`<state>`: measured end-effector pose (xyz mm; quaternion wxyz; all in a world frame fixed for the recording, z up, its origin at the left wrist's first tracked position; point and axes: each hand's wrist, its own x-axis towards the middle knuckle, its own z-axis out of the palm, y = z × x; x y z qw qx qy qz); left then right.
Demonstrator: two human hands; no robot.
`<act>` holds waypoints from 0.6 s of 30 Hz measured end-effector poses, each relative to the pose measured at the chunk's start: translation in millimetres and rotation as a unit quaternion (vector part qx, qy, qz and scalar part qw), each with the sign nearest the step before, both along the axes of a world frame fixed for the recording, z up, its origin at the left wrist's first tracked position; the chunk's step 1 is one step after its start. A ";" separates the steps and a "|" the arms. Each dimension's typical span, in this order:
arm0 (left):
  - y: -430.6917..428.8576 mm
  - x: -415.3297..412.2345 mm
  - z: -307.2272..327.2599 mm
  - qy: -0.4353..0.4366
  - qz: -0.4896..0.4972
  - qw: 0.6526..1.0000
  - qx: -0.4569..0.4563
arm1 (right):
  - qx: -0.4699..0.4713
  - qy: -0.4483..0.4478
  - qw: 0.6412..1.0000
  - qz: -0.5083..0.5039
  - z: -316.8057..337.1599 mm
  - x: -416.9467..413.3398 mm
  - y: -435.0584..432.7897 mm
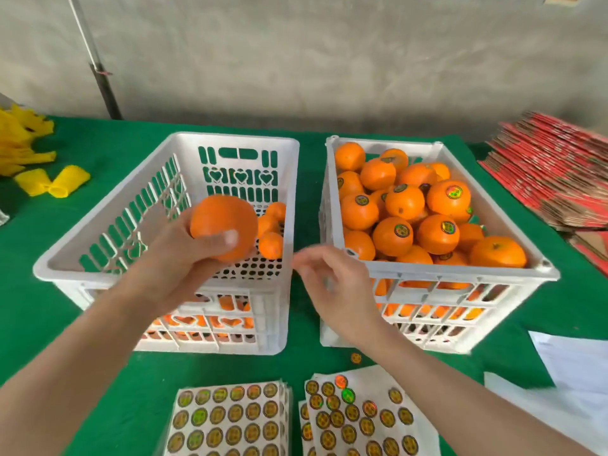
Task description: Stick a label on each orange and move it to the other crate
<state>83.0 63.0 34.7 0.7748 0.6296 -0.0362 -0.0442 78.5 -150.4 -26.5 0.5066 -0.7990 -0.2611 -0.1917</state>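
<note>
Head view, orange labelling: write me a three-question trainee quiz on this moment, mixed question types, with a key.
1. True or false: the left hand holds an orange above the left crate.
2. Which crate holds more oranges? A) left crate B) right crate C) both hold the same
3. Fill in: the sticker sheets lie on the green table on the ____ side of the crates, nearest the person.

Key
1. True.
2. B; many oranges there carry a round label.
3. Near. The right hand is blurred between the crates, so what it holds cannot be told.
</note>
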 end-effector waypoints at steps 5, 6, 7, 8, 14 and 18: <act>-55.7 -61.2 -50.3 0.066 -0.048 0.996 0.023 | -0.224 0.259 0.939 -0.038 -95.9 -35.7 -98.3; -66.0 -69.4 -61.8 0.098 -0.054 0.994 0.015 | -0.298 0.320 0.897 -0.068 -114.0 -33.3 -115.9; -75.0 -74.9 -73.8 0.136 -0.053 0.989 0.005 | -0.362 0.354 0.857 -0.094 -128.1 -30.6 -130.4; -82.7 -78.4 -86.9 0.169 -0.042 0.985 -0.002 | -0.412 0.362 0.830 -0.101 -137.6 -28.2 -140.8; -100.6 -77.1 -138.8 0.292 0.052 0.954 -0.044 | -0.459 0.324 0.826 -0.038 -143.1 -21.6 -138.9; -105.2 -74.7 -155.4 0.315 0.058 0.947 -0.033 | -0.415 0.328 0.848 -0.015 -133.3 -24.9 -133.2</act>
